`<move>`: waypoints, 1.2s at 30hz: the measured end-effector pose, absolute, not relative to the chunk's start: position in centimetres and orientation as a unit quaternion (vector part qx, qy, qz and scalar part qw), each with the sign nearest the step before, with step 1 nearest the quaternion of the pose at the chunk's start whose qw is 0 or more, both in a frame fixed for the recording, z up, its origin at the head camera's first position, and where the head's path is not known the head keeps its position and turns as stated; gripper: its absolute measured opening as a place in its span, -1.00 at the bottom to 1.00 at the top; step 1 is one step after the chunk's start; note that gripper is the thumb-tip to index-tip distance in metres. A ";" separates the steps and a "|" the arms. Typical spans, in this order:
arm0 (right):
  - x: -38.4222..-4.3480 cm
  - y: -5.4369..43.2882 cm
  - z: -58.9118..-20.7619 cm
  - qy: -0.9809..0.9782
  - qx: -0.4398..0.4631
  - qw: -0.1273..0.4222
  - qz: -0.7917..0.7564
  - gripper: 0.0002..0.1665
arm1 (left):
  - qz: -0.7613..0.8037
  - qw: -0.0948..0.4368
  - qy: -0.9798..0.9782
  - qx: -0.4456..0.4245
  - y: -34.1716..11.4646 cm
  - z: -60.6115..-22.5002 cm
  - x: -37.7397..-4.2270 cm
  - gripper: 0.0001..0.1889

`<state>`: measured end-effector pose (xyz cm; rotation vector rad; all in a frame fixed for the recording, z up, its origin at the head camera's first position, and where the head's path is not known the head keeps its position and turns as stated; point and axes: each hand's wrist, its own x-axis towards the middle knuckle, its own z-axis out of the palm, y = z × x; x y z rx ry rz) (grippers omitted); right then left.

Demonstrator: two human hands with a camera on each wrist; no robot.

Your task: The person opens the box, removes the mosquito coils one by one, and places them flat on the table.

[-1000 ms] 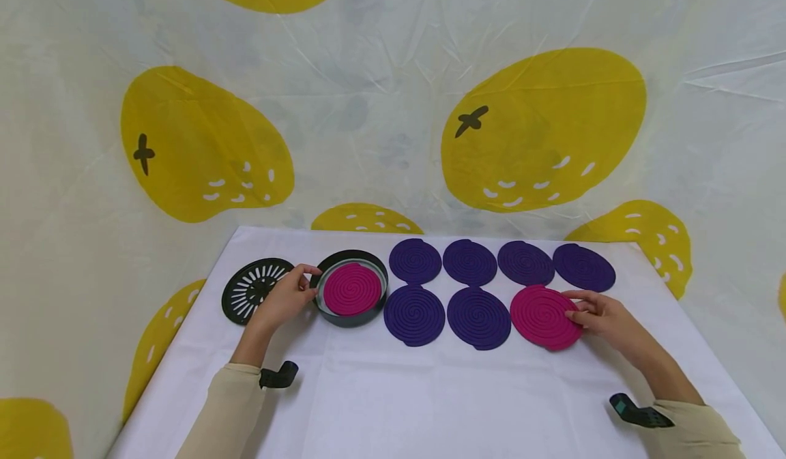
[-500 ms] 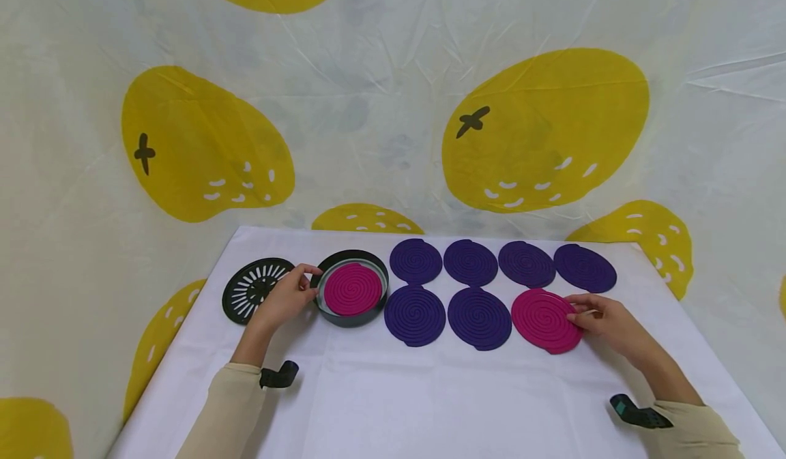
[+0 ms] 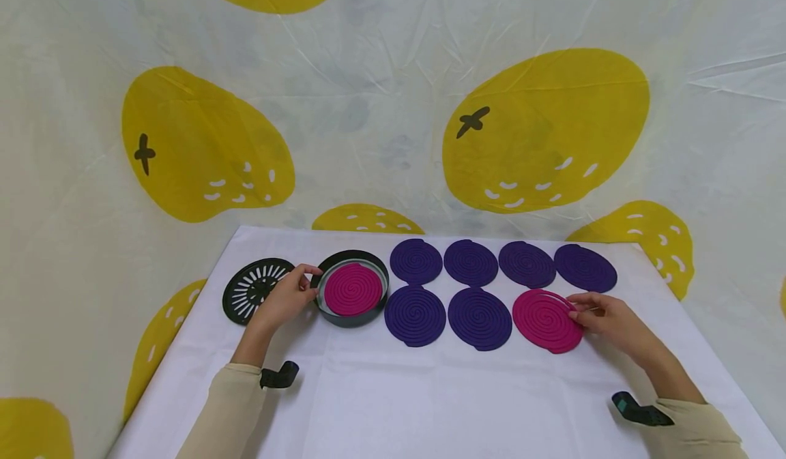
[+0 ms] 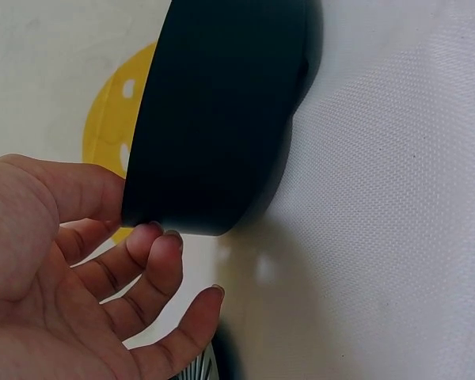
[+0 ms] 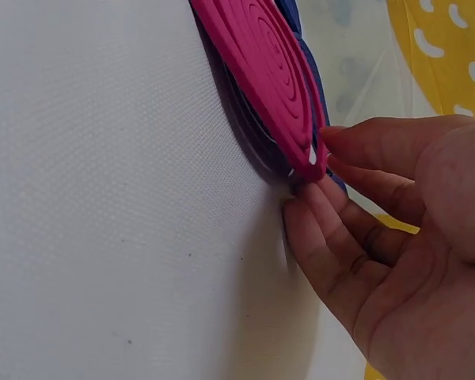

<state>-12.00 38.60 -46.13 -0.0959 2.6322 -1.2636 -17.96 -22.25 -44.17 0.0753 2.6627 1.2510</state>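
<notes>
My left hand (image 3: 287, 303) pinches the left rim of a round, dark mosquito coil holder (image 4: 214, 119) that stands on the table. Inside the holder lies a pink mosquito coil (image 3: 353, 288). Thumb and fingers of my right hand (image 3: 617, 322) pinch the right edge of another pink mosquito coil (image 3: 546, 320), at the near row's right end. Its outer strand stands slightly apart from the inner turns near the fingers. In the right wrist view this pink coil (image 5: 261, 71) is tilted, with dark purple showing under it.
Several purple mosquito coils (image 3: 470, 263) lie in two rows right of the holder. A black slotted lid (image 3: 248, 288), partly hidden by the left hand, lies at the far left. The white-covered table (image 3: 430, 404) ends at a patterned cloth backdrop (image 3: 393, 104).
The pink coil in my right hand has shifted slightly toward me and right, and a gap has opened along its outer strand. My left hand and the holder look unmoved.
</notes>
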 end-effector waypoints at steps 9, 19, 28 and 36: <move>-12.5 38.5 -46.0 0.912 -0.038 0.030 -0.408 -0.63 | 0.421 0.096 0.902 0.025 -22.3 -44.2 -18.0 -0.59; -12.8 37.2 -45.5 0.905 -0.066 -0.036 -0.419 -0.67 | 0.422 0.090 0.902 0.022 -22.1 -44.2 -18.1 -0.59; -13.3 35.7 -45.4 0.900 -0.080 -0.032 -0.428 -0.71 | 0.421 0.090 0.902 0.024 -22.2 -44.3 -18.1 -0.60; -13.6 34.5 -45.9 0.887 -0.092 -0.020 -0.452 -0.72 | 0.421 0.088 0.903 0.025 -22.1 -44.2 -18.0 -0.59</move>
